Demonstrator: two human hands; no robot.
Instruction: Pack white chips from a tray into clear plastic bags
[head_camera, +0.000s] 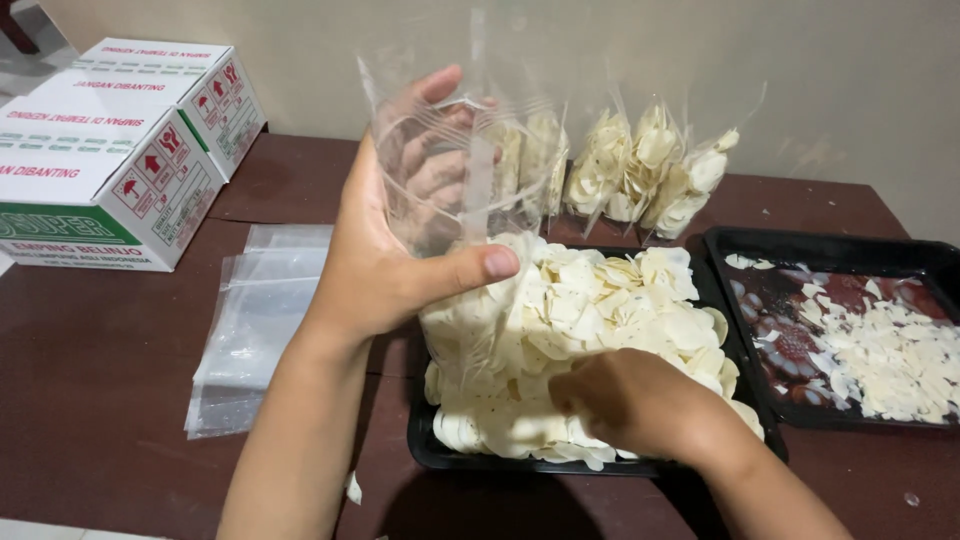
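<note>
Two hands at work: left hand (385, 250) gripping clear plastic bag (455, 150), thumb pressed across front. Right hand (625, 400) curled down into pale chips (590, 310) on black tray (425, 450), probably pinching some; fingertips hidden.

Two white cartons (120, 150) w/ red-green labels, far left of tabletop (100, 370) | clear plastic bag (450, 160) held up, centre | flat stack of empty clear bags (250, 330) beside cartons | filled clear bags (640, 170) upright at back wall

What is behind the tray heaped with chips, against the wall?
Filled clear bags of pale chips stand behind the black tray. The held empty bag in the left hand covers the leftmost ones.
</note>
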